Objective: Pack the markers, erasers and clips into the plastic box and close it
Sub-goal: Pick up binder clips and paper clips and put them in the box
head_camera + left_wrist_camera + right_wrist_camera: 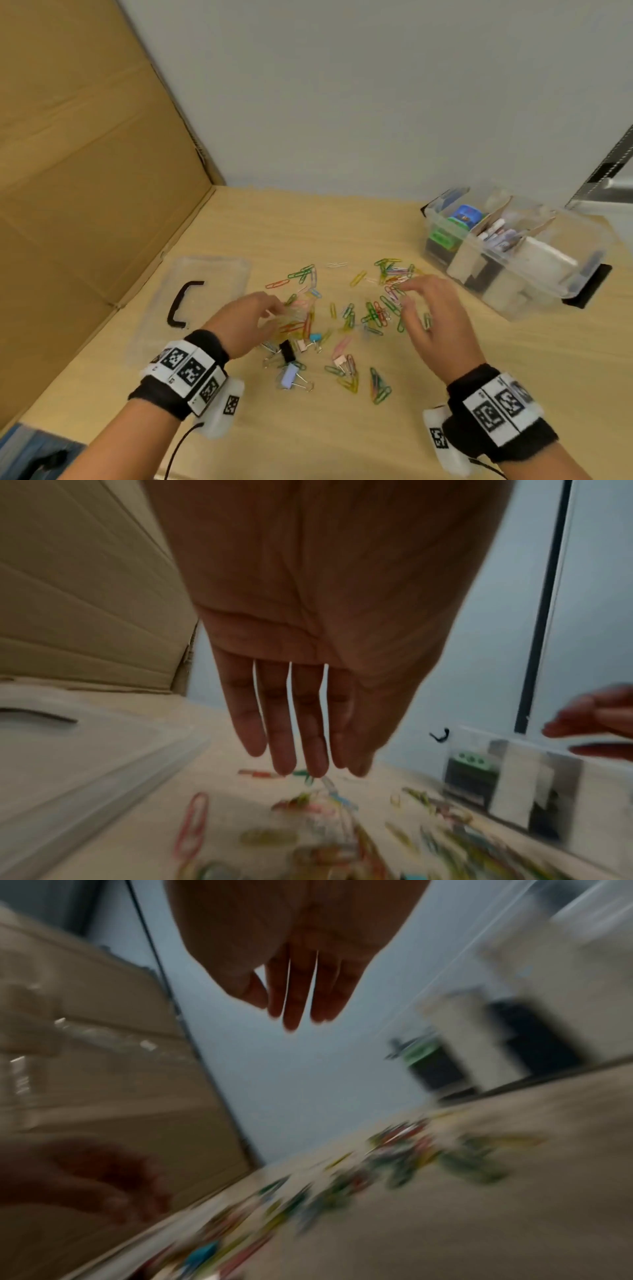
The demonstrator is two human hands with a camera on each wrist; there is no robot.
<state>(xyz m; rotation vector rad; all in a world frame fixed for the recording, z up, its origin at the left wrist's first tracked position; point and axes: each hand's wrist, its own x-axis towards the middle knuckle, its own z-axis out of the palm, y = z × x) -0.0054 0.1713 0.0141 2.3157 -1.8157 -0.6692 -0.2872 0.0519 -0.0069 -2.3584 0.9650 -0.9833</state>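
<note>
Pale wall (342, 85) behind, cardboard panel (68, 154) along the left edge, wooden tabletop (342, 445) below. Box (513, 274) near the far right corner, open, divided, already holding markers (493, 233) and other packed things, likely kept within reach for loading. Lid (205, 291) lying flat by the left edge, handle up, set aside until closing. Clips (342, 318) scattered loose across the middle, a few binder clips (291, 375) toward the near edge. Left hand (246, 322) and right hand (435, 318) hovering just over the scatter, fingers (284, 737) straight and slightly apart on both, holding nothing visible; probably about to rake the clips together.
</note>
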